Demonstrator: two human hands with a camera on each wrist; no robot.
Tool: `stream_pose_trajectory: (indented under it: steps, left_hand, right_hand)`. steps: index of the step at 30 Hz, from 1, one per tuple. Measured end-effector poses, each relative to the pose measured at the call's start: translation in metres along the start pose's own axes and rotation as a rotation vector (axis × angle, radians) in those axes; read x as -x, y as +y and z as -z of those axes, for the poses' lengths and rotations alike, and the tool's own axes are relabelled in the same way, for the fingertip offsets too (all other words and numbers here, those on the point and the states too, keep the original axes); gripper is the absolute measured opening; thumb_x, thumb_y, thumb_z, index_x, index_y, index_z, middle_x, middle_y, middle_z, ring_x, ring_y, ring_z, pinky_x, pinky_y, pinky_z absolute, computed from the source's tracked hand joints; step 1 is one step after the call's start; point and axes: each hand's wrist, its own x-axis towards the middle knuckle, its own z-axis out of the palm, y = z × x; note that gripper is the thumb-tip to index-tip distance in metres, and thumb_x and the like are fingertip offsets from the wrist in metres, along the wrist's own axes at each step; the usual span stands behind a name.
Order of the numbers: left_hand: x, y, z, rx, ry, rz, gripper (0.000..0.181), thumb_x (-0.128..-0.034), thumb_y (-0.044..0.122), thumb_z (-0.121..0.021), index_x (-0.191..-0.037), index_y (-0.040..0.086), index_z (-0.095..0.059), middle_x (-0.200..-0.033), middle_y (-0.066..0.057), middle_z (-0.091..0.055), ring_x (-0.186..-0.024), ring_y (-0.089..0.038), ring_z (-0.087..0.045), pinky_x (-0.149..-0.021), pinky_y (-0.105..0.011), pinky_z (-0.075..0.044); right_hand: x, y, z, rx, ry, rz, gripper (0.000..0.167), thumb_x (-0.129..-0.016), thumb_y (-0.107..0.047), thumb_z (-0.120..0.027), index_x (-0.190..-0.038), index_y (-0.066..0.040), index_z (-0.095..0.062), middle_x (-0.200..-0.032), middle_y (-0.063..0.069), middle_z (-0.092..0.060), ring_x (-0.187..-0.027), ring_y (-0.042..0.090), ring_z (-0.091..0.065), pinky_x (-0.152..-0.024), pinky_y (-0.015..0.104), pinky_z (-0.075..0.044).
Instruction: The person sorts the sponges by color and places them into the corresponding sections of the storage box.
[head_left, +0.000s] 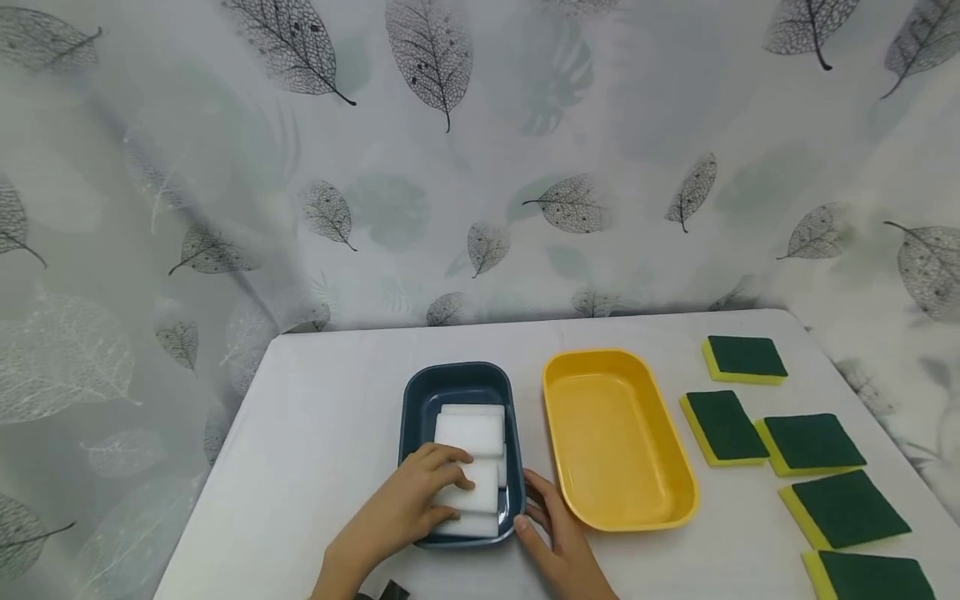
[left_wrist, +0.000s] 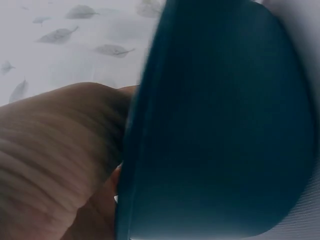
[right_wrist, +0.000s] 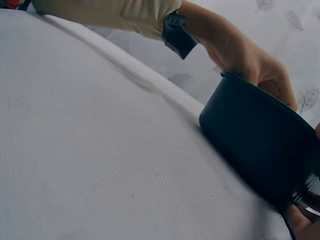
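A dark blue tray [head_left: 411, 417] holds several white sponges [head_left: 470, 433]. My left hand [head_left: 408, 500] reaches in over its left side, fingers bent and thumb on a white sponge near the front. My right hand [head_left: 558, 546] grips the tray's front right corner, thumb at the corner and fingers along the side. The left wrist view has the blue tray wall [left_wrist: 215, 130] large beside my left hand [left_wrist: 55, 155]; its fingertips are hidden. From the right wrist, the tray's outside [right_wrist: 255, 135] hides the sponges; fingers of my right hand [right_wrist: 302, 225] touch its lower edge.
An orange-yellow tray [head_left: 618, 442] with nothing in it stands just right of the blue one. Several green and yellow sponges [head_left: 726, 425] lie spread along the right side of the white table [head_left: 315, 417]. A leaf-patterned curtain [head_left: 517, 167] hangs behind.
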Motion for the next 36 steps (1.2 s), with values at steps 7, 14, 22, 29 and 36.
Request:
stream_pose_trajectory:
  steps: [7,14,22,29,36]
  left_hand:
    - [-0.001,-0.003,0.0,0.005,0.027,0.007,0.031,-0.0794,0.021,-0.091,-0.106,0.024,-0.076,-0.136,0.009,-0.064,-0.126,-0.015,-0.055,-0.107,-0.042,-0.054]
    - [-0.001,-0.01,0.001,0.0,0.033,0.035,0.031,-0.0793,0.02,-0.091,-0.106,0.025,-0.077,-0.135,0.007,-0.064,-0.126,-0.016,-0.053,-0.107,-0.041,-0.055]
    - [0.004,-0.016,0.002,0.014,0.016,0.092,0.03,-0.0804,0.019,-0.09,-0.106,0.027,-0.077,-0.136,0.005,-0.064,-0.128,-0.02,-0.051,-0.107,-0.045,-0.055]
    - [0.003,-0.014,0.006,0.014,0.008,0.119,0.034,-0.0803,0.019,-0.09,-0.11,0.026,-0.074,-0.138,0.001,-0.063,-0.131,-0.023,-0.05,-0.108,-0.048,-0.054]
    - [0.003,0.0,0.009,-0.044,0.098,0.112,0.024,-0.089,0.027,-0.083,-0.111,0.026,-0.074,-0.137,0.003,-0.064,-0.13,-0.02,-0.052,-0.109,-0.047,-0.054]
  right_hand:
    - [-0.003,0.0,0.002,0.006,-0.04,-0.011,0.058,-0.105,-0.038,-0.062,-0.156,-0.023,-0.039,-0.162,0.007,-0.043,-0.146,0.027,-0.049,-0.112,0.016,-0.047]
    - [-0.007,0.0,0.004,0.063,-0.11,0.012,0.067,-0.104,-0.047,-0.06,-0.161,-0.02,-0.036,-0.165,0.007,-0.041,-0.146,0.026,-0.051,-0.116,0.019,-0.045]
    - [-0.006,0.005,0.005,0.109,-0.158,0.084,0.063,-0.105,-0.046,-0.058,-0.161,-0.025,-0.037,-0.163,0.0,-0.046,-0.143,0.014,-0.053,-0.116,0.019,-0.044]
    - [0.001,-0.016,0.017,0.221,-0.199,0.077,0.058,-0.106,-0.04,-0.059,-0.16,-0.034,-0.036,-0.165,-0.003,-0.041,-0.149,0.023,-0.045,-0.12,0.034,-0.045]
    - [0.015,-0.05,0.039,0.176,-0.336,-0.051,0.057,-0.107,-0.043,-0.057,-0.159,-0.037,-0.036,-0.163,-0.002,-0.045,-0.144,0.029,-0.052,-0.117,0.05,-0.047]
